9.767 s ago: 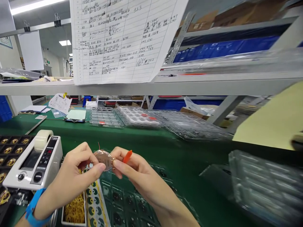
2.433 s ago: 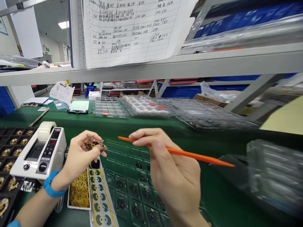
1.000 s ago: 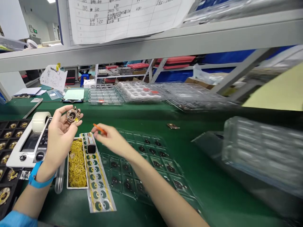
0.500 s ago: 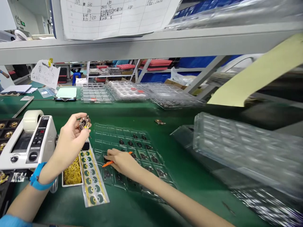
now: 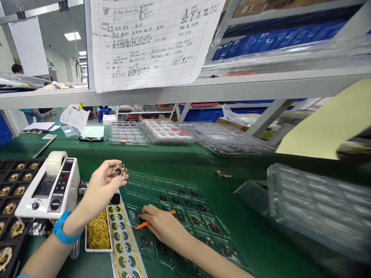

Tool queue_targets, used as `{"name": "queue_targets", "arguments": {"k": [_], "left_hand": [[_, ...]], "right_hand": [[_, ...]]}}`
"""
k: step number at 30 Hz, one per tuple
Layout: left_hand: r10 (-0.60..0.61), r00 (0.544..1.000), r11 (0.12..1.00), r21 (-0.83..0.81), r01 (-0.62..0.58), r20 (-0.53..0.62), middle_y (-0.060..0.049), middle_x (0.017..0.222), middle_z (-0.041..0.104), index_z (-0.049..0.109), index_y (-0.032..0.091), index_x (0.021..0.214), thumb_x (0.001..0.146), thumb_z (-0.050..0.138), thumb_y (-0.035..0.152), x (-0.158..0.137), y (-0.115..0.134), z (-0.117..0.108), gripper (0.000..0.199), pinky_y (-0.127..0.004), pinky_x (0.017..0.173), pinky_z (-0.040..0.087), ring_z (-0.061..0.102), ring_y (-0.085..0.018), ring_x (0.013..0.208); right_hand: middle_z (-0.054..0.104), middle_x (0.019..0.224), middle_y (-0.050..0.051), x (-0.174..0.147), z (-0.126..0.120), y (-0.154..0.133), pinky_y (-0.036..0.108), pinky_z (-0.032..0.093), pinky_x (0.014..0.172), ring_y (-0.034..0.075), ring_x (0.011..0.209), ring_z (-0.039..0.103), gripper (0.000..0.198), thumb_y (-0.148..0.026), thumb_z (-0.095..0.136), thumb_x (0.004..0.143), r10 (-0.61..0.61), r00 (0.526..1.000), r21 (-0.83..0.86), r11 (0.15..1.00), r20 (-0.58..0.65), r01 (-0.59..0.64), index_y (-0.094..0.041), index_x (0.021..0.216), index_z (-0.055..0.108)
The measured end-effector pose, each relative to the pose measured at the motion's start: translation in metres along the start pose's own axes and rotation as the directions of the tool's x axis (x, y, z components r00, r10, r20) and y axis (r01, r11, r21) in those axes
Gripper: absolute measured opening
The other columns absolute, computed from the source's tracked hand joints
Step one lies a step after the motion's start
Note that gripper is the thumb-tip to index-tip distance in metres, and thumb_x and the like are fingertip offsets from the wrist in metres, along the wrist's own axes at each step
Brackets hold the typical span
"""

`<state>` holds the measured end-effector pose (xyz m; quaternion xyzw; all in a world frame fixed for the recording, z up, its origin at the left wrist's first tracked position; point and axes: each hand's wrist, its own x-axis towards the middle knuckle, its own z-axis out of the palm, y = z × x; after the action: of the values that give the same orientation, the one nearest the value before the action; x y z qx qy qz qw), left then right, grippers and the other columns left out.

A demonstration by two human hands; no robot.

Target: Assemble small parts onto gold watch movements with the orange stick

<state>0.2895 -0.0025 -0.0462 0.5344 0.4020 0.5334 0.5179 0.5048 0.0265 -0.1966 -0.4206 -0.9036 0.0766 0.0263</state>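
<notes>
My left hand (image 5: 101, 189), a blue band round its wrist, is raised beside the tape dispenser. Its thumb and fingers pinch a small round gold-rimmed metal part (image 5: 118, 172) with a dark centre and a thin wire hanging below. My right hand (image 5: 165, 224) is lowered over the clear plastic tray (image 5: 145, 179), with a slim orange pointed tool (image 5: 142, 225) held across the fingers. Those fingertips are bent down into a tray compartment, and what they touch there is hidden. Several dark round parts (image 5: 175, 200) lie in the tray's other compartments.
On the left stand a white tape dispenser (image 5: 69, 181) and a black tray of gold rings (image 5: 20, 166). A box of yellow bands (image 5: 98, 231) adjoins a sticker sheet (image 5: 123, 231). Stacked clear trays (image 5: 313, 204) are at right; a shelf bar (image 5: 232, 83) crosses above.
The camera has tilted up, so the bench sits lower and more of the written sheet shows. Both hands keep nearly the same places and grips.
</notes>
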Motion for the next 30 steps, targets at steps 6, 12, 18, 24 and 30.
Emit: {"name": "queue_targets", "arguments": {"k": [6, 12, 18, 24, 30], "left_hand": [[0.007, 1.0, 1.0, -0.02, -0.007, -0.008, -0.006, 0.096, 0.07, 0.056, 0.016, 0.108, 0.074, 0.068, 0.024, 0.002, -0.003, -0.002, 0.037, -0.036, 0.088, 0.057, 0.068, -0.021, 0.096], [0.009, 1.0, 1.0, 0.018, -0.009, -0.008, -0.007, 0.096, 0.072, 0.056, 0.016, 0.108, 0.076, 0.066, 0.023, 0.003, 0.0, -0.002, 0.034, -0.034, 0.087, 0.057, 0.07, -0.021, 0.097], [0.006, 1.0, 0.999, 0.037, -0.006, -0.013, -0.006, 0.097, 0.071, 0.057, 0.016, 0.107, 0.075, 0.068, 0.023, 0.007, -0.002, -0.002, 0.035, -0.035, 0.087, 0.057, 0.07, -0.022, 0.1], [0.002, 1.0, 0.999, 0.041, -0.001, -0.009, -0.006, 0.098, 0.071, 0.057, 0.017, 0.108, 0.074, 0.069, 0.025, 0.011, -0.007, -0.003, 0.036, -0.037, 0.088, 0.056, 0.07, -0.023, 0.1], [-0.036, 0.999, 0.999, 0.014, 0.036, -0.014, -0.006, 0.094, 0.071, 0.058, 0.017, 0.104, 0.072, 0.071, 0.024, 0.013, -0.008, -0.003, 0.035, -0.038, 0.088, 0.056, 0.07, -0.024, 0.098]], "right_hand": [[0.066, 0.094, 0.005, 0.003, -0.001, 0.005, 0.028, 0.05, 0.066, 0.021, 0.085, 0.066, 0.014, -0.008, 0.066, 0.082, 0.051, 0.998, 0.023, 0.999, -0.043, -0.05, -0.018, 0.089, 0.072], [0.065, 0.102, 0.01, -0.002, 0.01, 0.007, 0.033, 0.055, 0.073, 0.024, 0.093, 0.063, 0.032, -0.006, 0.051, 0.089, 0.085, 0.989, -0.003, 0.996, -0.124, -0.086, -0.018, 0.109, 0.072], [0.064, 0.104, 0.01, 0.01, 0.008, 0.042, 0.035, 0.055, 0.08, 0.022, 0.098, 0.061, 0.023, -0.011, 0.053, 0.093, 0.152, 0.98, -0.045, 0.986, -0.127, -0.158, -0.016, 0.11, 0.068], [0.062, 0.116, 0.008, 0.027, -0.004, 0.085, 0.037, 0.056, 0.086, 0.019, 0.102, 0.061, 0.019, -0.027, 0.057, 0.098, 0.291, 0.952, -0.068, 0.952, -0.095, -0.298, -0.017, 0.114, 0.063], [0.06, 0.122, 0.009, 0.051, -0.011, 0.102, 0.04, 0.055, 0.09, 0.02, 0.106, 0.061, 0.024, -0.03, 0.057, 0.099, 0.367, 0.928, -0.047, 0.928, -0.071, -0.37, -0.017, 0.118, 0.062]]}}
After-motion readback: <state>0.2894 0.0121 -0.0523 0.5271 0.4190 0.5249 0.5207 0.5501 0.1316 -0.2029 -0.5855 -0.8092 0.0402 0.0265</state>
